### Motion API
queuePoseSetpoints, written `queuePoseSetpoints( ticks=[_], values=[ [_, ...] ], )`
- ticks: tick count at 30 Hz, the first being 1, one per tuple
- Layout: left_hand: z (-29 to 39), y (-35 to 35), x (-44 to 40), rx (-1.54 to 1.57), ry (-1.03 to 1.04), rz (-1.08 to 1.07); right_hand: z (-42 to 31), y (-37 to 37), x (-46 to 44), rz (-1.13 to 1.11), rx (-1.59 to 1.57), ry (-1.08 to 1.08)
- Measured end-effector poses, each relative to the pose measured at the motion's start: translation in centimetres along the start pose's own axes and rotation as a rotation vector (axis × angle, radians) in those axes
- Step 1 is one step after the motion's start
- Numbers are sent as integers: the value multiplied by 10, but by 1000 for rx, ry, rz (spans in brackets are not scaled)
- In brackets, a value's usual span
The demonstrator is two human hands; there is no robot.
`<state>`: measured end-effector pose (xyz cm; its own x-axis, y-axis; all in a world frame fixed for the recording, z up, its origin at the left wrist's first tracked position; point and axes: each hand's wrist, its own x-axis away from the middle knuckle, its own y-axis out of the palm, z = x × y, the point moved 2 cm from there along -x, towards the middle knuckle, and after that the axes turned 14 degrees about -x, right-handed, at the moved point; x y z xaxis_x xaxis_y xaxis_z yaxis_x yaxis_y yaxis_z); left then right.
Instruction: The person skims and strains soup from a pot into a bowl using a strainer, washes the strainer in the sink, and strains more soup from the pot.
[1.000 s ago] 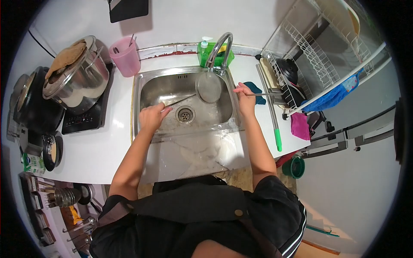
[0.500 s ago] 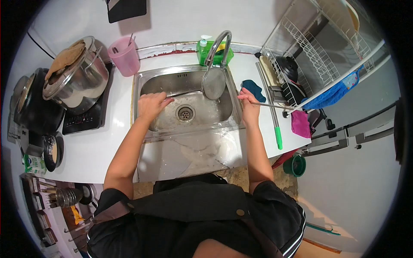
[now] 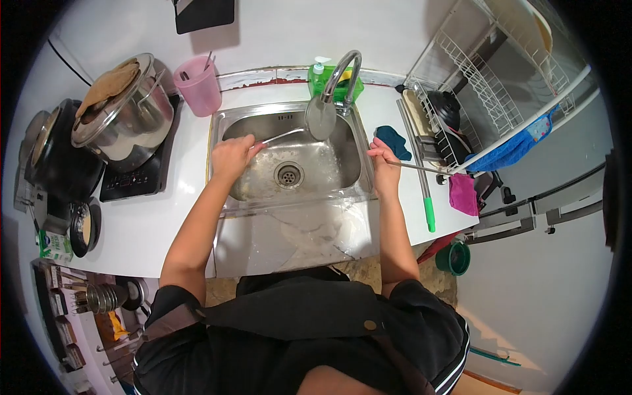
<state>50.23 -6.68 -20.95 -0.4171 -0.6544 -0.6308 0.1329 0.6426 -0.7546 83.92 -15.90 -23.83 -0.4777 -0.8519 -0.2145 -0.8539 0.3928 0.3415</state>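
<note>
My left hand [image 3: 232, 157] is closed around the handle of a skimmer [image 3: 321, 120] over the left side of the steel sink [image 3: 263, 195]. The skimmer's round, pale grey head is directly under the curved faucet [image 3: 349, 60]. At the sink's right edge, my right hand [image 3: 386, 170] grips a thin metal rod [image 3: 418, 166], which points right across the counter. The kind of utensil the rod belongs to does not show. Just behind that hand, a dark teal cloth [image 3: 393, 142] lies on the counter. Whether water is running is hard to make out.
A pink cup [image 3: 199, 92] and a steel pot [image 3: 135, 112] on a black cooktop [image 3: 135, 183] stand left. Behind the sink is a green caddy [image 3: 357, 91]. At right are a green-handled stick [image 3: 429, 214], a white dish rack [image 3: 484, 85] and a magenta cloth [image 3: 463, 195].
The skimmer's head has shifted slightly left and up under the faucet, and its handle now catches more light. The view has shifted a little; both hands keep their grips.
</note>
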Motion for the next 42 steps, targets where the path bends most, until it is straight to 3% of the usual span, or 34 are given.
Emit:
queuePoseSetpoints(
  ticks=[10,19,33,42],
  values=[
    [14,-1,-23,19,23,-19,0,-7,4,23,12,-13],
    [7,-2,-27,-6,31,88,-2,-13,8,49,26,-46],
    [-25,-5,-3,110,-184,9,5,-15,9,42,-6,-39],
    [-18,-7,-4,133,-160,103,4,-8,10,34,1,-22]
  ],
)
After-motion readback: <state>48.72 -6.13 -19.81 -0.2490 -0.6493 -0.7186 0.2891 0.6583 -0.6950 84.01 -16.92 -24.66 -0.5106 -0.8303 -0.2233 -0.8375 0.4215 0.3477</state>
